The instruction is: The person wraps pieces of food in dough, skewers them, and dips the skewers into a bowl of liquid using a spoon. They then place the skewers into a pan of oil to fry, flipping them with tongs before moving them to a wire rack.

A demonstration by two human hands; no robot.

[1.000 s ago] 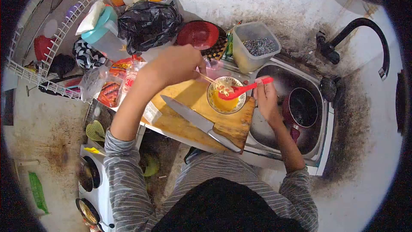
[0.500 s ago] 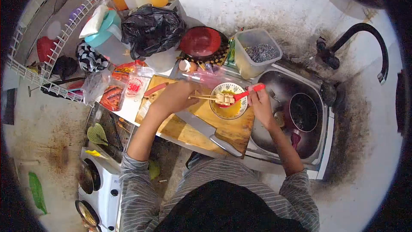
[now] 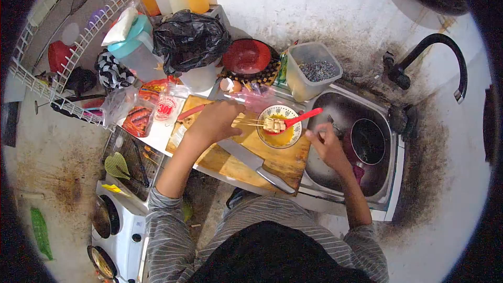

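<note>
My left hand (image 3: pixel 215 123) is closed on thin wooden skewers (image 3: pixel 250 121) above the cutting board (image 3: pixel 230 161). Pale food pieces (image 3: pixel 274 124) on the skewers' ends lie in a patterned bowl (image 3: pixel 289 141) of yellow liquid. A red spoon (image 3: pixel 306 117) rests in the bowl, its handle over the right rim. Right of the bowl, over the sink's edge, my right hand (image 3: pixel 327 144) is off the spoon, fingers partly curled and apart, holding nothing visible. A large knife (image 3: pixel 251 162) lies on the board's front part.
A sink (image 3: pixel 327 173) with a dark pan (image 3: pixel 368 141) is at the right, under a black faucet (image 3: pixel 437 42). Behind the board stand a plastic container (image 3: pixel 314 68), a red bowl (image 3: pixel 246 56) and a black bag (image 3: pixel 191 42). A stove (image 3: pixel 126 230) is lower left.
My right hand has let go of the red spoon and moved slightly right and down. The spoon now rests in the bowl. My left hand still holds the skewers.
</note>
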